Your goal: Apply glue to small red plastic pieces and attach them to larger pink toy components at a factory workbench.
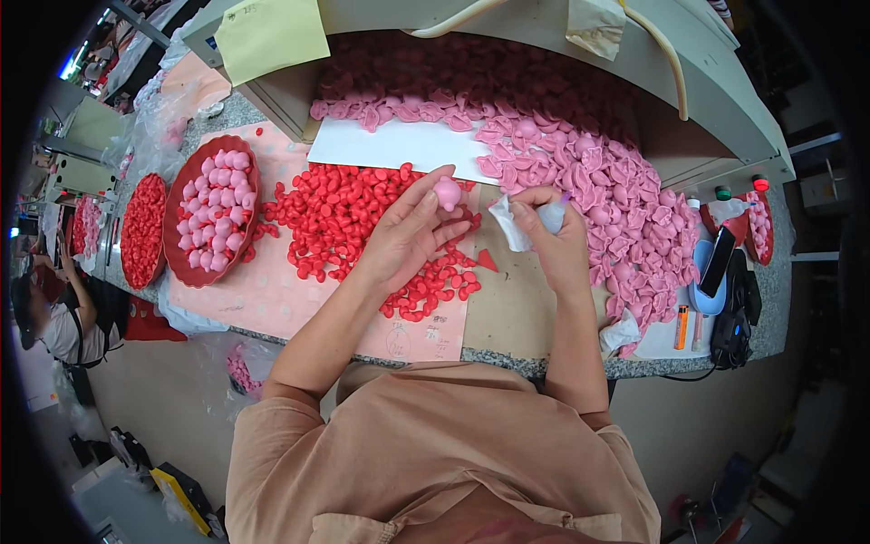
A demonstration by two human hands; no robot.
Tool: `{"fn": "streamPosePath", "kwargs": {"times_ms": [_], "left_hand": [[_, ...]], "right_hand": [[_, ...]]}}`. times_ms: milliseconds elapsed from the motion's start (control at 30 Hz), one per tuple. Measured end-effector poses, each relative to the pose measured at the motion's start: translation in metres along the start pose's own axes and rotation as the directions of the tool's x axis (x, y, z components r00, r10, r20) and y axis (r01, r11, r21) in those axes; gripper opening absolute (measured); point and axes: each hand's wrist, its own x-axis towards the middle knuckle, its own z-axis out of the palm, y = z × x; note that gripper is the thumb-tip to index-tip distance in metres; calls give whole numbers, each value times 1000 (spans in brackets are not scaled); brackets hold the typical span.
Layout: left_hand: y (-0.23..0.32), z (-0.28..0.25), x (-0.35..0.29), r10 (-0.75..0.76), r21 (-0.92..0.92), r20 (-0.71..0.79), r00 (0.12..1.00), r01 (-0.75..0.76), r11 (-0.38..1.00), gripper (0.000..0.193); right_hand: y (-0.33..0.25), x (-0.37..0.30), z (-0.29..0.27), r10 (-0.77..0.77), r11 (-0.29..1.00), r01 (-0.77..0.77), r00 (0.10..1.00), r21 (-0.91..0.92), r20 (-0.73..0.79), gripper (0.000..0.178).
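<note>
pink pc (448,193), l. hand (406,231); axis near-far, nub near

Pink sheet (376,344), yellow note (272,41), both handwritten, too small to read

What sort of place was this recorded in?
Probably a small factory or workshop: there are loose heaps of small red pieces and pink pieces, a scalloped red tray filled with rounded pink items, and another person in the background.

Two hands (403,231), one held pink ball (447,194), two left-side red trays (173,240)
</note>
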Motion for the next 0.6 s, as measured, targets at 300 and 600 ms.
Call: {"fn": "streamPosePath", "kwargs": {"times_ms": [300,600], "left_hand": [[-11,-1,1,-32,-27,17,999,32,999,37],[-17,11,-5,-22,-40,-6,1000,22,999,37]], "right_hand": [[12,0,23,-239,964,240,971,-114,23,13],[25,-5,39,-600,694,578,794,-428,99,23]]}}
